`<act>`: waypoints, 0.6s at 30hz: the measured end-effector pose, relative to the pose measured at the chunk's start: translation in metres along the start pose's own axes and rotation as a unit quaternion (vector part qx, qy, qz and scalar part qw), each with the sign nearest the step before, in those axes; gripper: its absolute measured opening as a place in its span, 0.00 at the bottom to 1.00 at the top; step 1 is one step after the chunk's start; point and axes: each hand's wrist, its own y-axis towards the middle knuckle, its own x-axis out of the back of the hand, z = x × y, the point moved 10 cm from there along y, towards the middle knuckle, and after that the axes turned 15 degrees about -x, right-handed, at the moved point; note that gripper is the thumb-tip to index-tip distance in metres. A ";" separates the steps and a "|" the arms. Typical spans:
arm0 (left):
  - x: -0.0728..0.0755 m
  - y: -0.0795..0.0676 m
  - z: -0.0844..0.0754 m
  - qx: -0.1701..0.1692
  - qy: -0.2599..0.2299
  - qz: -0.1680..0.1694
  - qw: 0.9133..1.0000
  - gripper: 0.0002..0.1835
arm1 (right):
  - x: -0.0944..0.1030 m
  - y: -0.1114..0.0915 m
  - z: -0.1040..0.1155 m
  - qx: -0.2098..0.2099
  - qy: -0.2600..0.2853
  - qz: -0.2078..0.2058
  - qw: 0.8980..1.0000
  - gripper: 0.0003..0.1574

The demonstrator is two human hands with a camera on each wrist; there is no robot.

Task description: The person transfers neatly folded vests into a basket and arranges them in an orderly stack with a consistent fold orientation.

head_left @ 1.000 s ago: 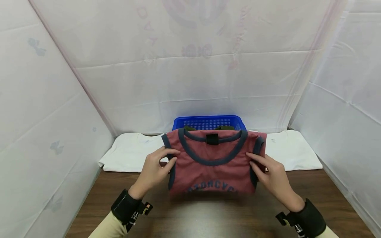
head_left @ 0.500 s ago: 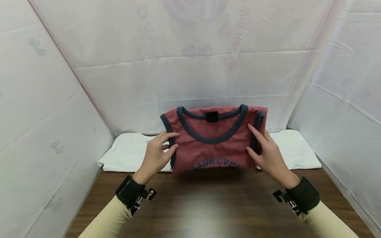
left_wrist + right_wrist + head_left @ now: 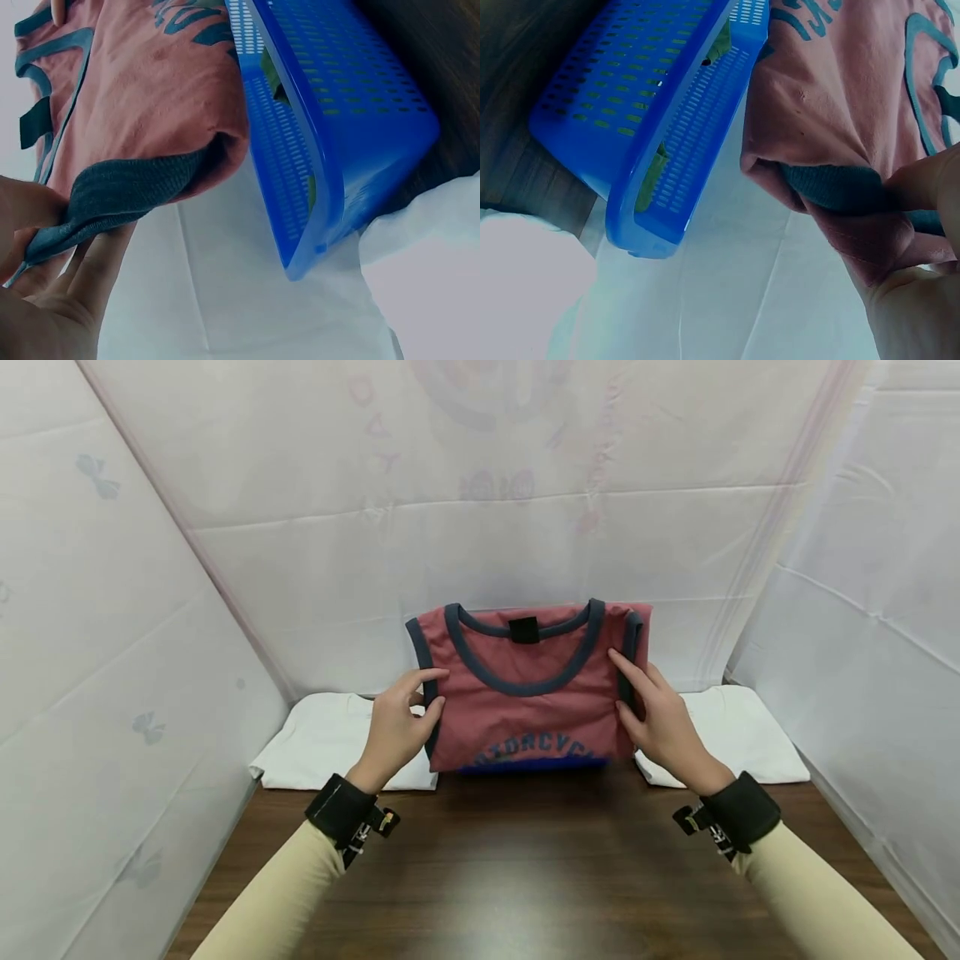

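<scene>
A folded red sleeveless shirt (image 3: 525, 714) with dark blue trim, a black neck label and blue lettering hangs between my two hands. My left hand (image 3: 401, 722) pinches its left side at the armhole trim, thumb in front. On the opposite edge, my right hand (image 3: 663, 718) grips the other armhole, with fingers and thumb on the front. In both wrist views the shirt is raised above a blue perforated basket (image 3: 330, 142), which holds something dark green (image 3: 651, 180). From the head view the shirt covers most of the basket; only its blue front edge shows below.
Folded white garments lie on either side of the basket, one white garment (image 3: 322, 743) at left and another white garment (image 3: 738, 735) at right. White sheeting (image 3: 480, 543) walls the back and both sides. The dark wooden table (image 3: 510, 868) stretches toward me.
Both hands have lifted the red shirt and carried it farther back, over the basket. The basket's back rim, visible earlier, is now hidden behind the shirt.
</scene>
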 end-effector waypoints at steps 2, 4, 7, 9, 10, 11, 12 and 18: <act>-0.004 0.001 0.004 0.008 -0.008 0.012 1.000 0.23 | 0.000 0.003 -0.001 0.004 -0.002 -0.003 1.000 0.47; -0.008 0.003 0.008 0.013 -0.016 0.021 1.000 0.25 | 0.000 0.006 -0.002 0.009 -0.005 -0.008 1.000 0.41; -0.012 0.007 0.013 0.014 -0.023 0.022 0.999 0.25 | -0.001 0.010 -0.006 0.007 -0.012 -0.018 1.000 0.32; -0.014 0.009 0.017 0.010 -0.022 0.013 1.000 0.24 | -0.002 0.012 -0.008 0.001 -0.016 -0.025 1.000 0.29; -0.014 0.010 0.019 0.008 -0.021 0.008 1.000 0.23 | -0.004 0.013 -0.010 -0.002 -0.017 -0.027 0.999 0.28; -0.014 0.011 0.021 0.009 -0.022 0.002 1.000 0.23 | -0.005 0.015 -0.011 -0.007 -0.019 -0.028 0.999 0.27; -0.014 0.011 0.023 0.011 -0.021 -0.004 1.000 0.22 | -0.006 0.016 -0.012 -0.010 -0.021 -0.029 0.999 0.27; -0.015 0.011 0.037 0.042 -0.015 -0.013 0.999 0.17 | -0.015 0.021 -0.017 -0.026 -0.017 -0.011 0.999 0.28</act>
